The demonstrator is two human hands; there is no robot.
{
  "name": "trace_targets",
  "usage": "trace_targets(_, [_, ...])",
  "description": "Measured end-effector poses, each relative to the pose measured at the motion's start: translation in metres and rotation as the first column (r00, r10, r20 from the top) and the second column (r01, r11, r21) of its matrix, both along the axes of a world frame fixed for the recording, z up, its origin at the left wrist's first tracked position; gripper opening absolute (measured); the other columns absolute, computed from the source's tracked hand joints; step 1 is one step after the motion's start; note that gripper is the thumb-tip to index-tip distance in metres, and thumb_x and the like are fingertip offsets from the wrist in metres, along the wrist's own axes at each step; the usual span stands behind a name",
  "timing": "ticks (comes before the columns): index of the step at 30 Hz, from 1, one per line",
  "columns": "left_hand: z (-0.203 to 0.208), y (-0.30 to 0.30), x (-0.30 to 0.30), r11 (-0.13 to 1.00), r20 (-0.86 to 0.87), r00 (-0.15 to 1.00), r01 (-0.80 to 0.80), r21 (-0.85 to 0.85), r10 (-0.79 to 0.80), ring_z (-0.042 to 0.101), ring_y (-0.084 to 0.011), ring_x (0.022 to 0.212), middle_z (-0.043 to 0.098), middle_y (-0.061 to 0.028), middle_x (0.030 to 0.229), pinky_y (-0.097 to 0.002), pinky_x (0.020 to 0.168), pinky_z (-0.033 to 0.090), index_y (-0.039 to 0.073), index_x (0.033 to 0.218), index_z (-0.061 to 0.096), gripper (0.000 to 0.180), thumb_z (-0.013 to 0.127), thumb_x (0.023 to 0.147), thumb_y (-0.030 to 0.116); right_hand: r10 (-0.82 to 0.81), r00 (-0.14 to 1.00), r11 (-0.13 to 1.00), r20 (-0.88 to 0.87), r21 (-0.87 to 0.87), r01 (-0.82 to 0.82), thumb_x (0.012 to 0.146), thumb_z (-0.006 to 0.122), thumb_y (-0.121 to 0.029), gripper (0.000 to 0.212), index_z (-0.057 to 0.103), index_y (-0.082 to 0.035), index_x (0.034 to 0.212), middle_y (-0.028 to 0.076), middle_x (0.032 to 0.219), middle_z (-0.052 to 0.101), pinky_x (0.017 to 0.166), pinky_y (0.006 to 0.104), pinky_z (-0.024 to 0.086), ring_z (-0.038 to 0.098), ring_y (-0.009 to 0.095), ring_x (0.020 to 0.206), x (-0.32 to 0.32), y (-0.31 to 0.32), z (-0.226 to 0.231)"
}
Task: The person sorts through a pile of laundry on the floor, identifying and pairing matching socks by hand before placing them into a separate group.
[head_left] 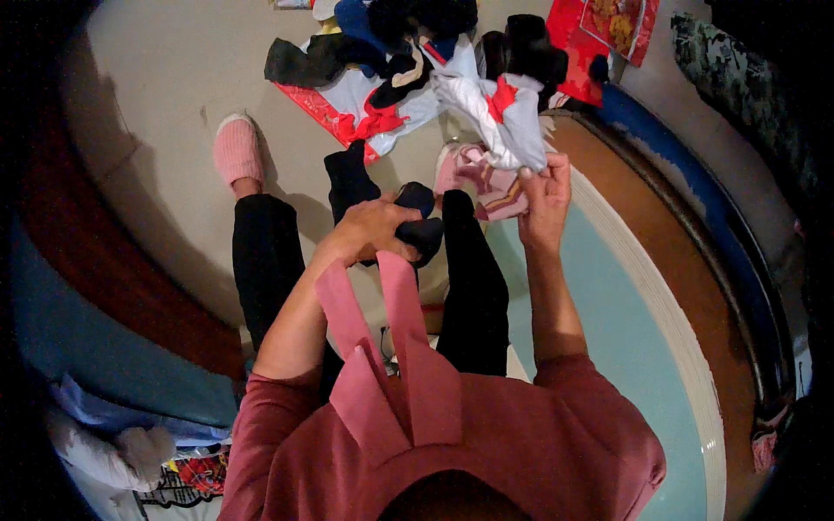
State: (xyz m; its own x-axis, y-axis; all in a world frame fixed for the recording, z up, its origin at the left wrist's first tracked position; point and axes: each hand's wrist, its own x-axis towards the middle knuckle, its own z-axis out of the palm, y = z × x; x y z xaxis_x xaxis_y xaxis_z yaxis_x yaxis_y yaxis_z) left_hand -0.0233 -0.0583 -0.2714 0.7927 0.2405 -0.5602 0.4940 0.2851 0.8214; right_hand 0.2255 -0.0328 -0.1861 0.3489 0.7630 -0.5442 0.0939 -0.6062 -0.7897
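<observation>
Left hand [375, 227] closed on dark socks [421, 236], held between the person's knees above the floor [174, 95]. Right hand [547, 201] pinches a white cloth [521, 130] with a red patch, its far end blurred; a pink striped sock [504, 198] sits against the same fingers. Beyond both hands, a clothing pile [352, 65] lies partly over a red-and-white bag [308, 108].

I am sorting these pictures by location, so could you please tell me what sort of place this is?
Probably a room in a home: pink slipper-like shoes are worn, a loose pile of small clothes lies on the floor ahead, and fabrics lie at the lower left.
</observation>
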Motion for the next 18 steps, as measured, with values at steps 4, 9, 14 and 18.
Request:
trace_targets(4, [0.007,-0.002,-0.004,0.998,-0.007,0.998,-0.055,0.01,0.055,0.059,-0.0382,0.099,0.054,-0.02,0.112,-0.0432,0.084,0.048,0.021,0.107,0.066,0.051,0.073,0.063,0.045,-0.142,0.988,0.989,-0.055,0.027,0.144,0.087,0.054,-0.001,0.022,0.045,-0.003,0.108,0.008,0.097,0.056,0.069,0.0251,0.048,0.057,0.012,0.081,-0.004,-0.002,-0.009])
trace_targets(9, [0.012,-0.002,-0.004,1.0,0.014,1.0,0.005,-0.025,-0.005,0.06,-0.0395,0.098,0.054,-0.024,0.117,-0.0435,0.086,0.05,0.017,0.116,0.064,0.059,0.076,0.063,0.041,-0.146,0.987,0.988,-0.072,0.039,0.149,0.087,0.048,0.001,0.024,0.044,-0.003,0.111,0.007,0.101,0.053,0.064,0.0238,0.044,0.052,0.01,0.075,0.007,-0.003,-0.042])
trace_targets(14, [0.009,0.001,-0.002,0.994,-0.053,0.993,0.105,0.014,-0.104,0.061,-0.0392,0.096,0.053,-0.0229,0.117,-0.0437,0.083,0.05,0.021,0.114,0.063,0.056,0.075,0.063,0.041,0.049,0.993,0.984,-0.109,0.174,-0.03,0.086,0.044,0.003,0.028,0.045,-0.004,0.113,0.006,0.098,0.05,0.062,0.0212,0.04,0.048,0.008,0.07,-0.014,0.012,-0.089])
trace_targets(18, [0.015,0.008,-0.004,0.99,-0.11,0.984,0.132,-0.057,-0.138,0.06,-0.0362,0.101,0.054,-0.0199,0.116,-0.0428,0.085,0.048,0.024,0.113,0.065,0.054,0.075,0.063,0.041,0.159,0.978,0.977,-0.133,-0.122,-0.176,0.079,0.046,0.002,0.037,0.049,-0.005,0.116,0.009,0.104,0.052,0.068,0.0247,0.044,0.054,0.014,0.077,-0.024,0.016,-0.152])
